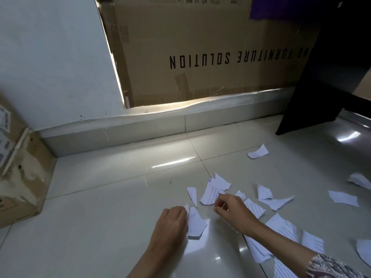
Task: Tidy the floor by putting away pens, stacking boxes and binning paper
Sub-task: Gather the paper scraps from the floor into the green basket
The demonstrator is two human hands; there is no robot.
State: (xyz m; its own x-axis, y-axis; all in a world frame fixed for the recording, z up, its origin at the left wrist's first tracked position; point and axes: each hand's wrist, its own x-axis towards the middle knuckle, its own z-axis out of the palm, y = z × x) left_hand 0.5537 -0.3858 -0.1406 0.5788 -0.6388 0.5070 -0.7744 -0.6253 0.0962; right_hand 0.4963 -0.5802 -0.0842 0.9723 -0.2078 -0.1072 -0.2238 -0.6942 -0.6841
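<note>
Two hands [173,221] [230,210] gathering paper scraps [195,221], open floor [100,217] leftward.

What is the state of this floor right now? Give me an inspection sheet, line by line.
Surface: glossy tiled floor, light glare on it.
Job's things: torn paper scraps scattered centre to right; worn cardboard box at left; no pens or bin seen.
Clutter: nothing seen beyond the scraps.
Grippers: left hand grips gathered scraps; right hand pinches at a printed scrap.
Cables: nothing seen.
Surroundings: big printed carton above the tiled skirting, white wall, dark furniture panel at right.
</note>
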